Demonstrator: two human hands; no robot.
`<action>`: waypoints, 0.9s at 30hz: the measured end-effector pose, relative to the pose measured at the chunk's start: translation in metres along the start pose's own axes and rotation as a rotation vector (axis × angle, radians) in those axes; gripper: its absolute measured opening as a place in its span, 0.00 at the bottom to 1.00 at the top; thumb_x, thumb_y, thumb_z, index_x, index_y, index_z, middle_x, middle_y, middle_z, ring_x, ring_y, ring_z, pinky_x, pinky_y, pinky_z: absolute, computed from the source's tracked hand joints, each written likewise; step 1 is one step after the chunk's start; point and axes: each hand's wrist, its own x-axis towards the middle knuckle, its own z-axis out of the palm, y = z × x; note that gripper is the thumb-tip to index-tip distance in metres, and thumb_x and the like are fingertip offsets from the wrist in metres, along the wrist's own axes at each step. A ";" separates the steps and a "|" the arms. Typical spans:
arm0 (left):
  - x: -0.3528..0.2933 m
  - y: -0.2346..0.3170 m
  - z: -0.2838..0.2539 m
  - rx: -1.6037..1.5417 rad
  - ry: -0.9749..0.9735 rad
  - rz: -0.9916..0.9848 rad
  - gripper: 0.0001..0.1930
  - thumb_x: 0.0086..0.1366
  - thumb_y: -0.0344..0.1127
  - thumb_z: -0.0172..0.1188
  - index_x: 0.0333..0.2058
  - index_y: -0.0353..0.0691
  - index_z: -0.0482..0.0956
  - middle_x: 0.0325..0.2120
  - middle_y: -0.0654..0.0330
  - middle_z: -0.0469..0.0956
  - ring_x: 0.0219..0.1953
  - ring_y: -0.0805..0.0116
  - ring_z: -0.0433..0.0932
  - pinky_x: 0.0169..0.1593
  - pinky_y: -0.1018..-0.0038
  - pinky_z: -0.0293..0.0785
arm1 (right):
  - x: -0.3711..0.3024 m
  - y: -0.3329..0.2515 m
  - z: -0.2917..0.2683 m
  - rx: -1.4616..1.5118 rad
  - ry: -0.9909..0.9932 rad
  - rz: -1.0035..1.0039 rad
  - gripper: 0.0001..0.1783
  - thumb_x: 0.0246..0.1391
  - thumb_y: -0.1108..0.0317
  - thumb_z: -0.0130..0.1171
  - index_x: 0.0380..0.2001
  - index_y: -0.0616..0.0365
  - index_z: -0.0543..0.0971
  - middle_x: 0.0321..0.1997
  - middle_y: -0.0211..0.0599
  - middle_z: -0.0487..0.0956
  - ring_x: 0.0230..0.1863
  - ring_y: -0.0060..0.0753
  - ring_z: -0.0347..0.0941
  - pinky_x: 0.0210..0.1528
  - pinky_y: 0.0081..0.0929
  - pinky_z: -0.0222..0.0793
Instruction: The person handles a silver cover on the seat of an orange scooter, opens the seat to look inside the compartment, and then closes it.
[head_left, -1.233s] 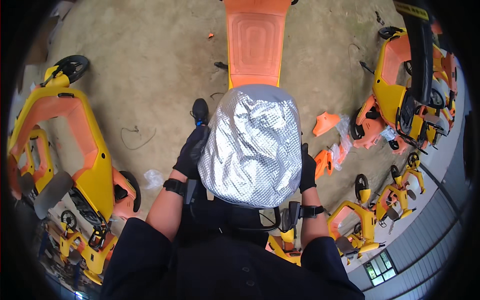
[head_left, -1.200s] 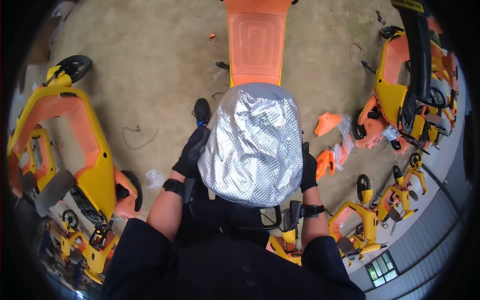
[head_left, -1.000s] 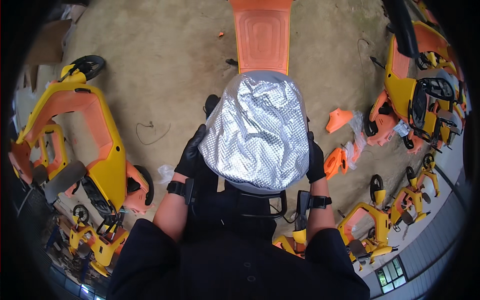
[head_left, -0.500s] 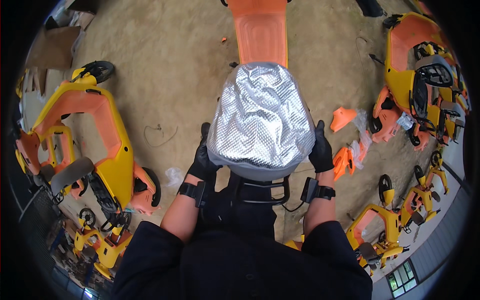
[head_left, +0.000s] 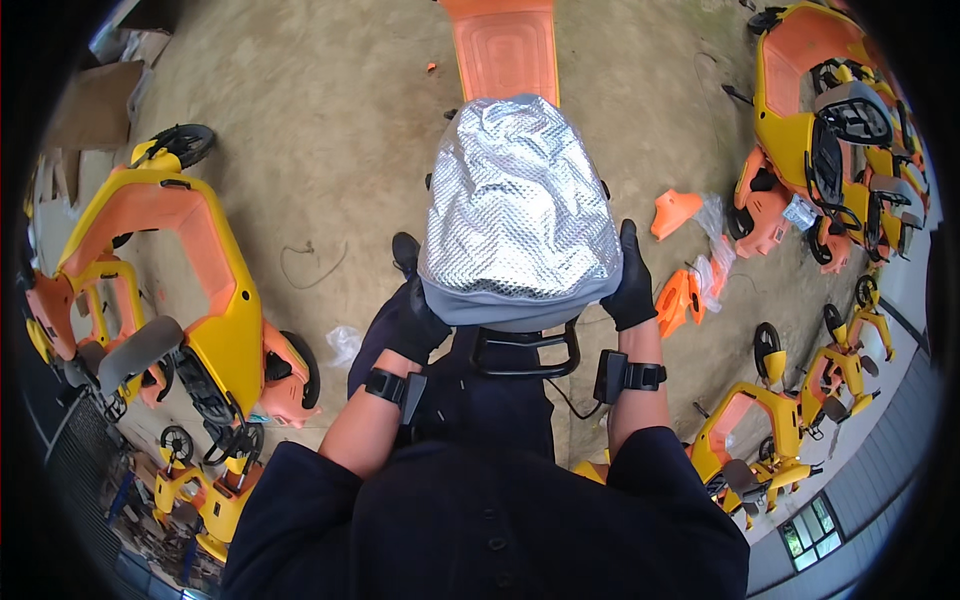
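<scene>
One black-gloved left hand (head_left: 418, 322) and one black-gloved right hand (head_left: 631, 285) touch a shiny, bumpy silver cover (head_left: 525, 215) with a smooth grey edge (head_left: 515, 314). The cover is in the middle of the scene, between the hands, and its top is all wrinkly. The left hand is at the near left corner, on the grey edge, with some fingers hidden. The right hand is at the near right corner, with fingers pointing far. I cannot tell how far open each grip is, or if it pinches the cover.

On the far side of the cover is a flat orange footboard (head_left: 506, 55) with yellow sides. On the near side, a bent black tube rail (head_left: 525, 370) pokes out.

A big yellow and orange scooter frame (head_left: 225, 335) is on the left. Another yellow and orange scooter (head_left: 785, 120) is at the far right. Between it and the right hand, two bright orange plastic parts (head_left: 677, 302) are on the dusty tan floor (head_left: 340, 120), near crinkly clear plastic wrap (head_left: 710, 218). A thin, curly cord (head_left: 310, 278) is on the floor to the left. Brown cardboard (head_left: 95, 105) is at the far left.
</scene>
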 end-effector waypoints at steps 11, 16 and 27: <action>-0.008 0.001 -0.004 1.168 0.203 -0.091 0.18 0.61 0.33 0.42 0.49 0.32 0.61 0.44 0.53 0.69 0.45 0.66 0.68 0.48 0.76 0.62 | 0.013 0.021 -0.060 -2.191 0.512 -0.651 0.31 0.49 0.76 0.38 0.58 0.60 0.46 0.26 0.50 0.72 0.27 0.46 0.69 0.28 0.37 0.64; 0.002 -0.015 -0.014 0.844 0.179 0.003 0.19 0.63 0.35 0.41 0.50 0.32 0.61 0.45 0.55 0.67 0.46 0.68 0.67 0.47 0.77 0.63 | 0.003 0.015 -0.065 -1.895 0.313 -0.800 0.25 0.56 0.63 0.38 0.56 0.60 0.54 0.28 0.45 0.74 0.28 0.39 0.70 0.29 0.33 0.64; -0.007 -0.011 -0.014 0.808 0.038 0.025 0.22 0.51 0.30 0.57 0.45 0.34 0.64 0.42 0.54 0.70 0.45 0.66 0.69 0.47 0.73 0.65 | -0.024 -0.001 -0.032 -0.200 -0.144 -0.170 0.27 0.58 0.52 0.33 0.52 0.64 0.60 0.49 0.36 0.68 0.45 0.25 0.68 0.46 0.24 0.65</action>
